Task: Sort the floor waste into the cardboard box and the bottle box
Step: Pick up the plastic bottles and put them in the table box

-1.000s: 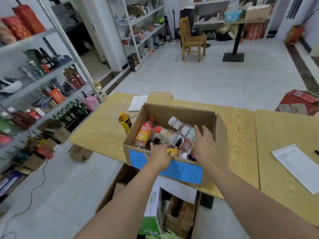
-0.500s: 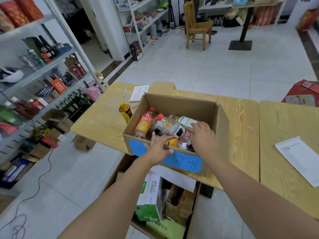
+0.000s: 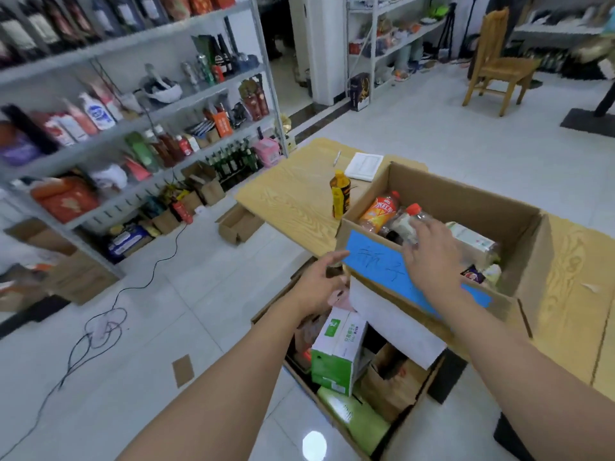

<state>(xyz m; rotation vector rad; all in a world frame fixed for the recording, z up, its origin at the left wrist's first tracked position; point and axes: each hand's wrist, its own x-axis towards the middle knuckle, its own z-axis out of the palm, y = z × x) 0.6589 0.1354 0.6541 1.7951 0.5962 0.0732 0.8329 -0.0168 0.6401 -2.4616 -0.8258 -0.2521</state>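
- bottle box [image 3: 466,197] sits on the wooden table [image 3: 293,197], top open, blue label [image 3: 376,264] on its front wall.
- inside it: orange bottle [image 3: 379,211], clear bottle with red cap [image 3: 407,221], more bottles lying on their sides.
- right hand [image 3: 432,257] reaches over the box's front wall, fingers spread and nearly straight, fingertips touching the clear bottle, not wrapped round it.
- left hand [image 3: 316,284] is at the box's near left corner, outside it, fingers loosely extended, no grip visible; small dark thing just behind the fingers, can't tell what.
- cardboard box [image 3: 409,420] is on the floor below the table edge, holding a green-and-white carton [image 3: 336,354] and brown paper.
- yellow bottle [image 3: 339,194] stands upright on the table just left of the bottle box.
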